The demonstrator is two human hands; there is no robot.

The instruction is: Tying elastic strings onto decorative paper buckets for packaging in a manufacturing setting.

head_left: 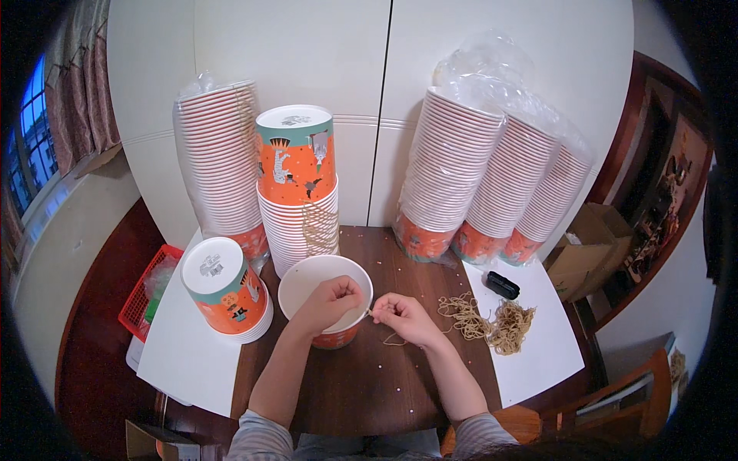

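Observation:
An upright paper bucket [313, 271], white inside with an orange printed outside, stands on the brown middle of the table before me. My left hand [335, 303] is over its opening, fingers closed in a pinch; what they hold, if anything, is hidden. Just outside the bucket's right rim, my right hand [403, 317] pinches a thin tan string [393, 339], whose loose end trails on the table below. To the right lie two tangled bundles of similar string [511, 327]. Tan string also hangs in loops down the side of a bucket stack [297, 223] behind.
Upside-down buckets [225, 286] stand at the left. Tall plastic-wrapped stacks rise at back left [217, 157] and back right [450, 165]. A small black plastic object [503, 285] lies by the string. A red basket [146, 296] is beyond the left table edge, cardboard boxes [592, 250] beyond the right.

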